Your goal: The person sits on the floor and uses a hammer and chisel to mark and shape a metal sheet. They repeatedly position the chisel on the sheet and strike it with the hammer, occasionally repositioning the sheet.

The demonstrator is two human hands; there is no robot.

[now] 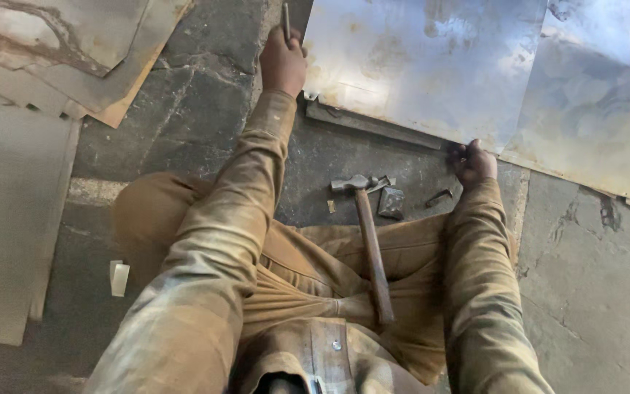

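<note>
Sheet metal (432, 66), a large shiny panel, lies flat on the stone floor (592, 292) in front of the seated person, its near edge resting over a dark flat bar (373, 124). Fingers of the left hand (282, 62) are closed around a thin metal rod (286, 18) that stands just beside the sheet's left edge, near its near-left corner. Fingers of the right hand (473, 162) are curled down onto the sheet's near edge, where the flat bar ends; whether they pinch the sheet or only press it cannot be told. Both sleeves are tan and dusty.

Between the arms, on the floor just short of the sheet, a hammer (370, 233) lies with its steel head toward the sheet and its wooden handle across the person's lap. Beside the head sit a small dark metal block (391, 203) and a short dark metal piece (439, 195). More sheets (60, 51) are stacked toward the far-left part of the floor, and another overlaps at the right (607, 95).
</note>
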